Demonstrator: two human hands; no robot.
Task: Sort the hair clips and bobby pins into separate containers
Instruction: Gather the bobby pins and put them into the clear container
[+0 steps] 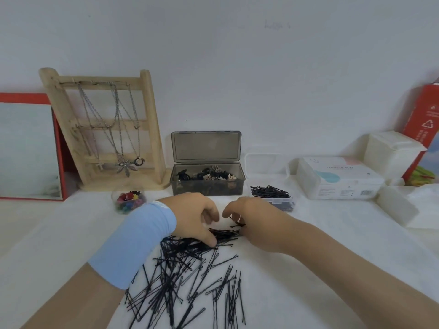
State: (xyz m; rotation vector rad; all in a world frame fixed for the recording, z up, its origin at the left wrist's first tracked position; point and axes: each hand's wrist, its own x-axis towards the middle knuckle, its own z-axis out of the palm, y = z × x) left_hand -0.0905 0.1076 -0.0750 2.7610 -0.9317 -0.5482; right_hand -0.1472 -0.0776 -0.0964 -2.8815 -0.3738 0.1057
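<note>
Step in hand: gathering thin black metal bobby pins. Left hand and right hand both pinch small bundle between fingertips. Loose pile lies below fingers. Next: carry bundle to clear plastic box beyond right fingers.

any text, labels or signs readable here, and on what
White flat packet: one printed line, upside down and blurred, perhaps "COSMETIC PUFF"; smaller print and barcode unreadable.
Red cardboard box: a white recycling triangle sign; the white lines beside it are too small to read.
Wall: faint marks, illegible.
Nothing else carries text.
</note>
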